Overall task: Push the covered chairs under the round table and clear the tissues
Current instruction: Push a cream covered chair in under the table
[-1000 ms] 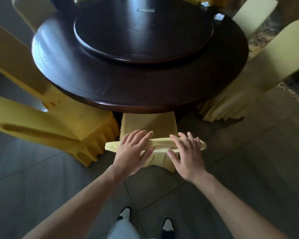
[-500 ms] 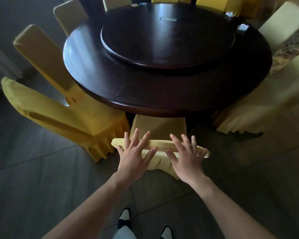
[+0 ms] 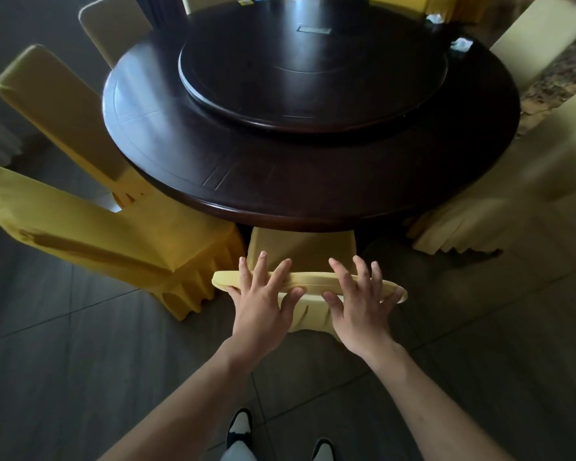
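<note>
Here both hands, left hand (image 3: 263,304) and right hand (image 3: 356,307), press spread fingers on the six-o'clock chair (image 3: 308,282), seat partly under the bench (image 3: 313,181); neighbours still out, tissues (image 3: 461,45) at one o'clock uncleared.

We see a dark brown round table (image 3: 213,168) ringed by chairs in plain yellow covers (image 3: 167,237), some paler cream (image 3: 546,154). The floor (image 3: 80,377) is grey tile; our shoes (image 3: 240,424) are black and white.
</note>
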